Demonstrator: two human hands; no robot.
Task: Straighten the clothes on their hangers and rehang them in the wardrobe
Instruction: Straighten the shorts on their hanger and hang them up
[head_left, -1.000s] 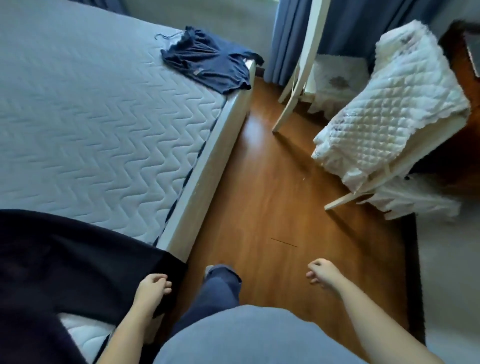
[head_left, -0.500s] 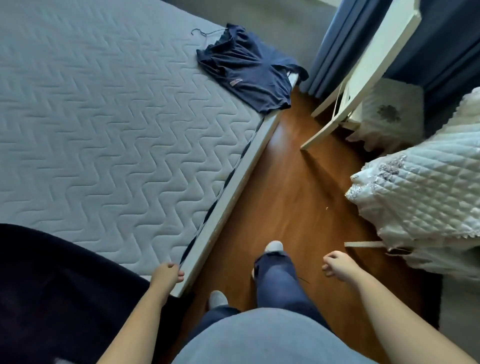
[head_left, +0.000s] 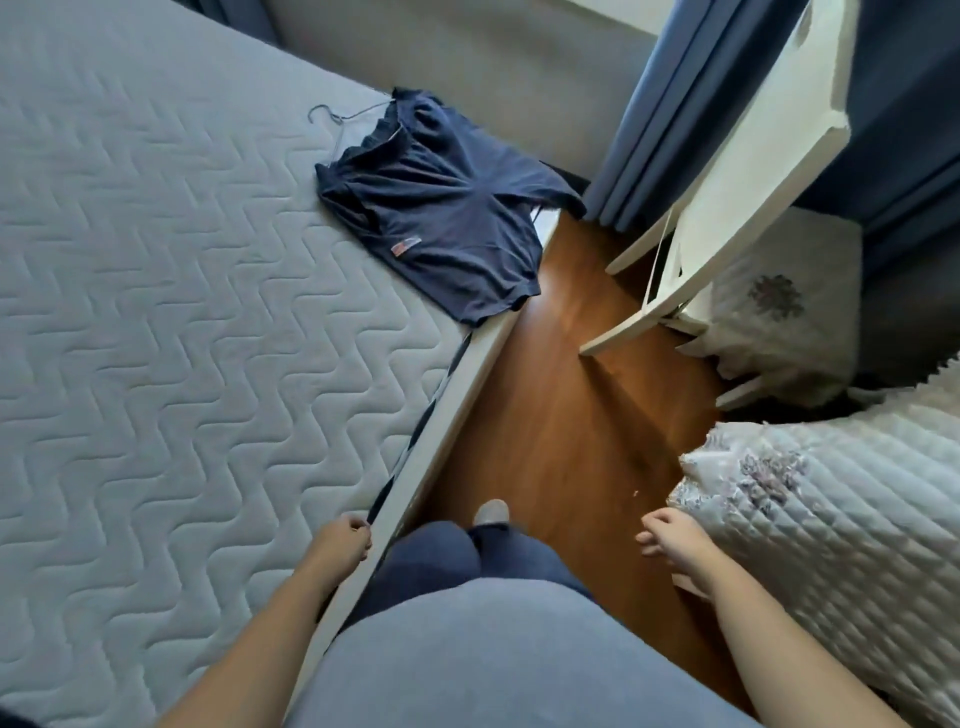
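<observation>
Head view: left grip (head_left: 345, 543) and right grip (head_left: 670, 538) hang loosely curled, holding nothing. Navy shirt (head_left: 441, 223) lies on the bed (head_left: 156, 312), its hanger (head_left: 332, 115) mostly hidden.

A grey mattress (head_left: 156, 312) with a zigzag-quilted top fills the left side. A navy shirt (head_left: 447, 218) lies rumpled on it at its far right corner and reaches the bed's edge, the hook of its wire hanger (head_left: 332, 117) resting on the quilting. Beside the bed runs a brown wooden floor (head_left: 561, 426), where white furniture legs (head_left: 623, 332) stand.
</observation>
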